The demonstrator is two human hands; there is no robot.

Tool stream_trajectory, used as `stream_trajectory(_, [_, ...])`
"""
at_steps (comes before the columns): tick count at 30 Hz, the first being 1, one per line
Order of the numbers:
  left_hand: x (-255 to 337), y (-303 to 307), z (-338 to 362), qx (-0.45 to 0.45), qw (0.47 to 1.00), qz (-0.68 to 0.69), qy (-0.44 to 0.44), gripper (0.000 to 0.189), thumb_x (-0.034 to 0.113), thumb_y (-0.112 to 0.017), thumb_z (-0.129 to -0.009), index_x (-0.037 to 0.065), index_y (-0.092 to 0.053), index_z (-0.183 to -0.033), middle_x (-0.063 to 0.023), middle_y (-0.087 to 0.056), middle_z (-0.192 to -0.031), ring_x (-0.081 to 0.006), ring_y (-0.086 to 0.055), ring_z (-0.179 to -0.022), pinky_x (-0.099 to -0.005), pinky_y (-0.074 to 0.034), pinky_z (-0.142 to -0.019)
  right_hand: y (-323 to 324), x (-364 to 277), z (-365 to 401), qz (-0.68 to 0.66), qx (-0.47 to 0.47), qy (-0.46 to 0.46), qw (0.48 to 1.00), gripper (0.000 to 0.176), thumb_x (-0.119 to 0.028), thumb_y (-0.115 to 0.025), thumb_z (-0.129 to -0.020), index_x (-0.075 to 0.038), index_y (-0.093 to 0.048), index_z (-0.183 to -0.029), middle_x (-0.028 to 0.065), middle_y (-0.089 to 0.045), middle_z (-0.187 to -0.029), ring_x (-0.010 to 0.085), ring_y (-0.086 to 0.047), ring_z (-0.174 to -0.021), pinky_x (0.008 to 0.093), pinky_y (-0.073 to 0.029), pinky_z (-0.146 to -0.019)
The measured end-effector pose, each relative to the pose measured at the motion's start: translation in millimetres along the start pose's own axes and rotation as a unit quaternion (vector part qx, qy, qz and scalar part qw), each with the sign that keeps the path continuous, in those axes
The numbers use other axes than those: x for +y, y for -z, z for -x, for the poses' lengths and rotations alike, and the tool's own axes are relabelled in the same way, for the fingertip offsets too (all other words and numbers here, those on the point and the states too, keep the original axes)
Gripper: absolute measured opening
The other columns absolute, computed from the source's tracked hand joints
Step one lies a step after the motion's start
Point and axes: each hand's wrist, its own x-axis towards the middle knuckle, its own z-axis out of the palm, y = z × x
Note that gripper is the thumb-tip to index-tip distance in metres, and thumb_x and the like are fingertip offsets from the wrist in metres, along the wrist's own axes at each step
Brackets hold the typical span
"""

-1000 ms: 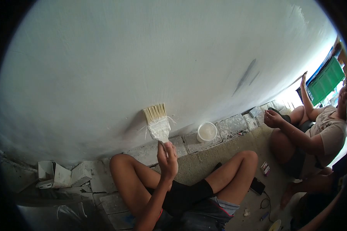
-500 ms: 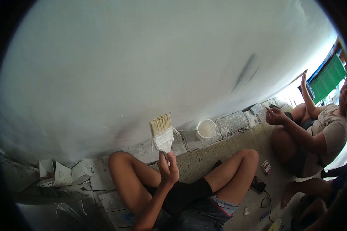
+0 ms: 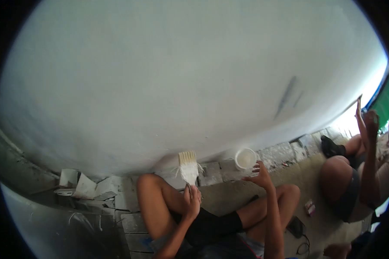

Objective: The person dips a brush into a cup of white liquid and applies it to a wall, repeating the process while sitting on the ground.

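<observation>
My left hand [image 3: 192,201] is wrapped round the handle of a wide paintbrush [image 3: 189,171]. The brush stands upright in front of the wall [image 3: 194,86], its pale bristles up and white coating over its lower part, with loose strands at the sides. My right hand [image 3: 259,176] is stretched out with fingers apart, fingertips right at the rim of a small white tub [image 3: 246,159]. Pale contents show inside the tub, which sits on the block ledge [image 3: 275,155] at the wall's foot.
A person [image 3: 354,172] sits at the right, one arm raised by the wall. A small box [image 3: 309,207] and a dark device with a cord [image 3: 296,226] lie on the floor. Broken pale blocks [image 3: 88,185] stand at the left. Dark streaks [image 3: 286,97] mark the wall.
My right hand has come into view and reached to the tub. My left hand still holds the paintbrush, now a little lower in the picture. The view has shifted, and the seated person has moved.
</observation>
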Motion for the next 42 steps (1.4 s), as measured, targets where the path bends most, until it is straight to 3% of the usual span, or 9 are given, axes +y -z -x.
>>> stream_trajectory(3, [20, 4, 4, 0.005, 0.998, 0.029, -0.059, 0.029, 0.031, -0.038, -0.103, 0.007, -0.046, -0.089, 0.0034, -0.038, -0.061, -0.0037, -0.034, -0.049, -0.0206, -0.03, -0.045, -32, 18, -14, -0.058, 0.083, 0.067, 0.993, 0.098, -0.03, -0.095, -0.05, -0.002, -0.042, -0.128, 0.0162, -0.055, -0.116, 0.024, -0.058, -0.101, 0.0372, -0.053, -0.079])
stream_trajectory(5, [49, 1, -3, -0.03, 0.981, -0.099, -0.165, 0.027, 0.028, -0.039, -0.103, 0.005, -0.047, -0.09, 0.0033, -0.039, -0.062, -0.0034, -0.035, -0.05, -0.0197, -0.03, -0.046, -32, 24, -9, -0.045, 0.091, 0.03, 0.994, 0.098, -0.03, -0.095, -0.049, -0.001, -0.042, -0.127, 0.0161, -0.055, -0.116, 0.0247, -0.058, -0.101, 0.0374, -0.052, -0.079])
stream_trajectory(10, [94, -26, -26, -0.045, 0.986, -0.04, -0.154, 0.035, 0.036, -0.035, -0.103, 0.006, -0.045, -0.087, 0.0029, -0.04, -0.062, -0.0043, -0.037, -0.051, -0.0198, -0.032, -0.046, -29, 33, -10, -0.052, 0.141, 0.027, 0.988, 0.099, -0.029, -0.095, -0.047, 0.0, -0.043, -0.126, 0.0184, -0.053, -0.116, 0.0283, -0.058, -0.097, 0.0389, -0.052, -0.08])
stream_trajectory(21, [-8, -9, 2, 0.028, 0.996, -0.044, 0.071, 0.043, 0.045, -0.033, -0.102, 0.009, -0.043, -0.081, 0.0052, -0.038, -0.059, -0.0035, -0.034, -0.047, -0.0188, -0.026, -0.039, -41, 34, -13, -0.007, 0.109, 0.059, 0.992, 0.094, -0.022, -0.094, -0.047, -0.002, -0.046, -0.125, 0.0176, -0.052, -0.115, 0.0288, -0.054, -0.102, 0.0379, -0.051, -0.079])
stream_trajectory(26, [63, -19, -4, 0.025, 0.98, -0.14, -0.14, 0.042, 0.042, -0.033, -0.102, 0.009, -0.043, -0.08, 0.0039, -0.038, -0.06, -0.0043, -0.032, -0.047, -0.0198, -0.026, -0.042, -42, 27, -16, -0.027, 0.1, 0.066, 0.992, 0.09, -0.021, -0.094, -0.047, -0.002, -0.047, -0.122, 0.0166, -0.053, -0.113, 0.0293, -0.054, -0.102, 0.0385, -0.051, -0.079])
stream_trajectory(30, [91, -29, -34, 0.006, 0.982, -0.061, -0.178, 0.045, 0.049, -0.033, -0.101, 0.008, -0.043, -0.083, 0.0032, -0.036, -0.059, -0.0068, -0.035, -0.046, -0.0208, -0.026, -0.039, -41, 24, -14, -0.021, 0.098, 0.064, 0.993, 0.09, -0.022, -0.094, -0.047, -0.002, -0.047, -0.122, 0.0171, -0.053, -0.112, 0.0291, -0.055, -0.101, 0.0382, -0.051, -0.078])
stream_trajectory(36, [11, -21, -37, 0.007, 0.998, -0.054, -0.025, 0.049, 0.055, -0.034, -0.099, 0.01, -0.043, -0.079, 0.0042, -0.035, -0.056, -0.0069, -0.037, -0.046, -0.021, -0.026, -0.039, -34, 18, -5, -0.026, 0.092, -0.025, 0.995, 0.092, -0.023, -0.094, -0.047, 0.0, -0.045, -0.122, 0.0184, -0.054, -0.108, 0.0283, -0.058, -0.091, 0.0373, -0.052, -0.074])
stream_trajectory(38, [-8, -19, -17, 0.011, 0.991, -0.023, 0.13, 0.05, 0.057, -0.036, -0.097, 0.011, -0.042, -0.078, 0.0047, -0.034, -0.054, -0.007, -0.038, -0.044, -0.0208, -0.026, -0.038, -38, 26, -5, -0.022, 0.1, -0.012, 0.995, 0.092, -0.024, -0.094, -0.047, -0.001, -0.046, -0.122, 0.0182, -0.054, -0.107, 0.028, -0.058, -0.09, 0.0375, -0.052, -0.074])
stream_trajectory(42, [-7, -17, 7, 0.027, 0.992, -0.011, 0.122, 0.048, 0.054, -0.036, -0.098, 0.011, -0.043, -0.079, 0.0048, -0.035, -0.055, -0.0054, -0.035, -0.044, -0.0192, -0.026, -0.039, -38, 26, -5, -0.006, 0.081, -0.02, 0.997, 0.091, -0.026, -0.094, -0.048, 0.0, -0.046, -0.121, 0.0176, -0.056, -0.102, 0.0273, -0.059, -0.088, 0.0379, -0.052, -0.073])
